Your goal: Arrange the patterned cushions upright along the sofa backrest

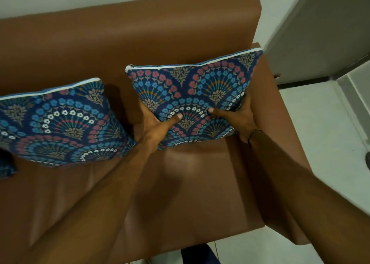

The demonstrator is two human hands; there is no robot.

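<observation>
A blue patterned cushion [192, 87] stands upright against the brown sofa backrest [128, 33] at the sofa's right end. My left hand [154, 125] grips its lower left edge, thumb on the front. My right hand [238, 115] grips its lower right edge, thumb pressed into the fabric. A second patterned cushion [60, 123] leans upright against the backrest to the left, apart from both hands. A sliver of a third cushion [6, 163] shows at the far left edge.
The brown sofa seat [190, 173] stretches below the cushions. The right armrest [280, 123] borders the held cushion. Beyond it lie a pale tiled floor [320, 143] and a grey wall or door panel [320, 33].
</observation>
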